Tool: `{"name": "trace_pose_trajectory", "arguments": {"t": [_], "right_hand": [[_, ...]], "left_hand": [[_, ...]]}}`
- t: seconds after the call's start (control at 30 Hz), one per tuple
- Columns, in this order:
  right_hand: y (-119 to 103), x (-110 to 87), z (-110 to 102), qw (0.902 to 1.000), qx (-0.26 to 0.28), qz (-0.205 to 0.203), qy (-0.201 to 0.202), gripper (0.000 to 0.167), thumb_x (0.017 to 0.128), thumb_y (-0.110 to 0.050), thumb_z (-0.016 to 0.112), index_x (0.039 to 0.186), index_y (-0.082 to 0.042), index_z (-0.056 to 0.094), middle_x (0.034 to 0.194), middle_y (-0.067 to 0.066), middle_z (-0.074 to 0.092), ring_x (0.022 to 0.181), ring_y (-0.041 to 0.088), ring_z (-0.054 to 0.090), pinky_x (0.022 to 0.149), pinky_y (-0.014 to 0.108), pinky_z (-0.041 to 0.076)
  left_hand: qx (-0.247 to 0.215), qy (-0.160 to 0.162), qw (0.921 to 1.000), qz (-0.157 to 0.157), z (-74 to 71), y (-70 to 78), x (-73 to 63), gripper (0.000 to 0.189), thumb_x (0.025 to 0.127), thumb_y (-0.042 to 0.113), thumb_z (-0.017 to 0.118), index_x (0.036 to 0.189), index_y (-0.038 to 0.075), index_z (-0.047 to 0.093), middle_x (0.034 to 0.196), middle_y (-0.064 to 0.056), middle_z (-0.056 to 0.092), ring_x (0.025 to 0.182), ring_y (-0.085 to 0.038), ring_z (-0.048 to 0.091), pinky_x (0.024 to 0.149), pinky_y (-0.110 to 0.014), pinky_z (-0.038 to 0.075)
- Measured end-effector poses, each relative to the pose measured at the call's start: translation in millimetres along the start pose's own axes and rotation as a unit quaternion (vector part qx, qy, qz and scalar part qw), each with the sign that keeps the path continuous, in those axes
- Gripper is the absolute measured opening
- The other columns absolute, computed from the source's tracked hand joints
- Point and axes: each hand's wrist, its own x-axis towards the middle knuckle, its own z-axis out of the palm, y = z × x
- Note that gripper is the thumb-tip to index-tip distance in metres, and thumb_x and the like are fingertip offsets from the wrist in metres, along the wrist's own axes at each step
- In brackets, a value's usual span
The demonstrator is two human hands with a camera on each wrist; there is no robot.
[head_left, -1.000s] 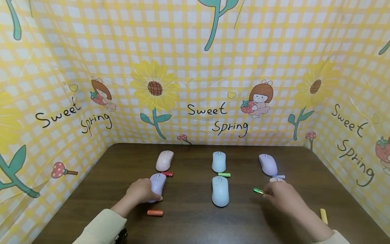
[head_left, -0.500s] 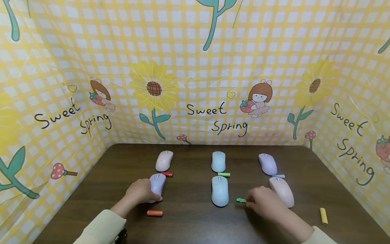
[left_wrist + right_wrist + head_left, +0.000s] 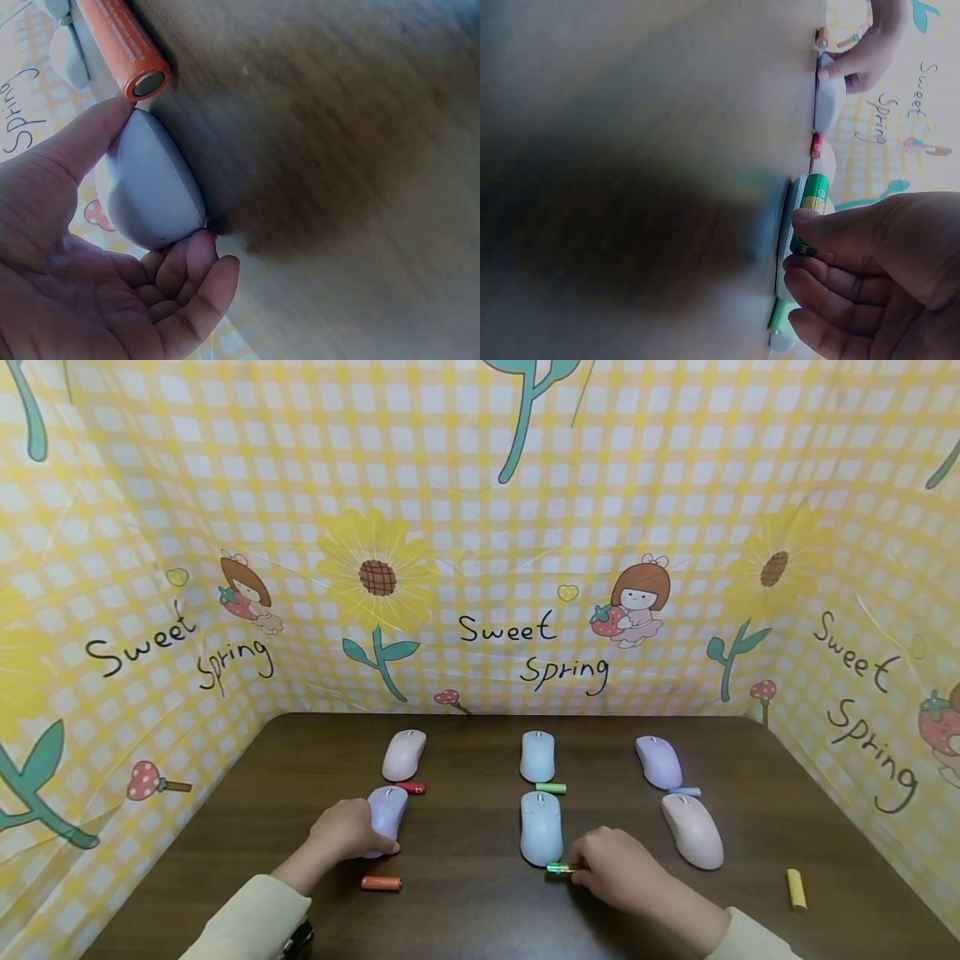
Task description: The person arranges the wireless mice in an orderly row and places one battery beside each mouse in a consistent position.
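Note:
My left hand [image 3: 337,829] grips the sides of a purple computer mouse [image 3: 388,810] on the table, front left. In the left wrist view the thumb lies along one side of this mouse [image 3: 154,180] and curled fingers meet the other. An orange battery [image 3: 382,883] lies just nearer than it. My right hand [image 3: 617,867] pinches a green and gold battery [image 3: 558,869] between thumb and fingers, right at the near end of the front light-blue mouse [image 3: 541,829]. In the right wrist view a spring-like coil shows at one end of this battery [image 3: 816,192].
A pink mouse [image 3: 404,756], a light-blue mouse [image 3: 537,757] and a purple mouse [image 3: 660,763] form the back row. Red [image 3: 411,788], light-green [image 3: 551,788] and pale-blue [image 3: 684,792] batteries lie just nearer. Front right are a pink mouse [image 3: 693,832] and a yellow battery [image 3: 797,889].
My right hand has carried the green battery left and nearer, from the front pink mouse to the near end of the front light-blue mouse. My left hand has stayed on the purple mouse.

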Motion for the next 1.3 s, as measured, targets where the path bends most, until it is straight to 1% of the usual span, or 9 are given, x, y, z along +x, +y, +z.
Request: {"name": "trace_pose_trajectory", "arguments": {"t": [0.17, 0.33, 0.53, 0.7, 0.93, 1.3], "right_hand": [[-3.5, 4.5, 5.1, 0.9999, 0.002, -0.015, 0.001, 0.015, 0.075, -0.009, 0.08, 0.07, -0.018, 0.068, 0.065, -0.017, 0.054, 0.056, 0.0, 0.043, 0.052, 0.024, 0.039], [-6.3, 7.0, 7.2, 0.9998, -0.001, -0.02, -0.004, 0.014, 0.076, -0.011, 0.08, 0.07, -0.016, 0.068, 0.065, -0.015, 0.055, 0.056, -0.001, 0.044, 0.052, 0.025, 0.04], [-8.8, 8.7, 10.9, 0.9997, -0.007, -0.02, -0.011, 0.016, 0.076, -0.013, 0.08, 0.068, -0.017, 0.067, 0.063, -0.016, 0.054, 0.054, 0.0, 0.042, 0.051, 0.024, 0.039], [-10.8, 9.4, 11.8, 0.9998, -0.006, -0.016, -0.01, 0.018, 0.076, -0.012, 0.08, 0.066, -0.018, 0.066, 0.061, -0.017, 0.051, 0.053, 0.0, 0.041, 0.05, 0.024, 0.038], [-12.5, 10.8, 11.6, 0.9998, -0.004, -0.009, -0.015, 0.019, 0.076, -0.013, 0.08, 0.066, -0.018, 0.066, 0.061, -0.016, 0.051, 0.053, 0.001, 0.042, 0.05, 0.024, 0.038], [-11.4, 12.6, 13.3, 0.9998, -0.012, -0.009, -0.013, 0.021, 0.075, -0.014, 0.081, 0.064, -0.019, 0.064, 0.059, -0.017, 0.048, 0.052, 0.001, 0.041, 0.049, 0.024, 0.037]], "left_hand": [[0.0, 0.001, 1.0, 0.006, 0.7, -0.4, 1.2, 0.056, 0.065, 0.044, 0.086, 0.088, -0.001, 0.061, 0.073, -0.007, 0.054, 0.064, -0.022, 0.051, 0.055, -0.037, 0.043], [0.003, -0.002, 1.0, 0.002, 1.2, -0.9, 2.7, 0.058, 0.065, 0.045, 0.086, 0.089, -0.002, 0.061, 0.073, -0.007, 0.054, 0.064, -0.022, 0.051, 0.055, -0.038, 0.043], [0.006, -0.005, 1.0, -0.001, 1.6, -1.4, 2.8, 0.058, 0.065, 0.045, 0.086, 0.089, -0.002, 0.061, 0.074, -0.007, 0.054, 0.065, -0.022, 0.051, 0.055, -0.038, 0.043], [0.005, -0.002, 1.0, 0.0, 1.2, -1.0, 2.1, 0.058, 0.065, 0.045, 0.086, 0.089, -0.002, 0.061, 0.074, -0.007, 0.054, 0.065, -0.022, 0.051, 0.055, -0.038, 0.043], [0.003, 0.003, 1.0, 0.004, -0.6, -0.3, 0.8, 0.058, 0.065, 0.044, 0.086, 0.088, -0.002, 0.06, 0.073, -0.007, 0.054, 0.064, -0.022, 0.051, 0.055, -0.037, 0.043], [0.006, -0.001, 1.0, 0.002, -1.0, -0.2, 0.1, 0.058, 0.065, 0.044, 0.086, 0.089, -0.002, 0.06, 0.073, -0.007, 0.054, 0.064, -0.022, 0.051, 0.055, -0.038, 0.044]]}}
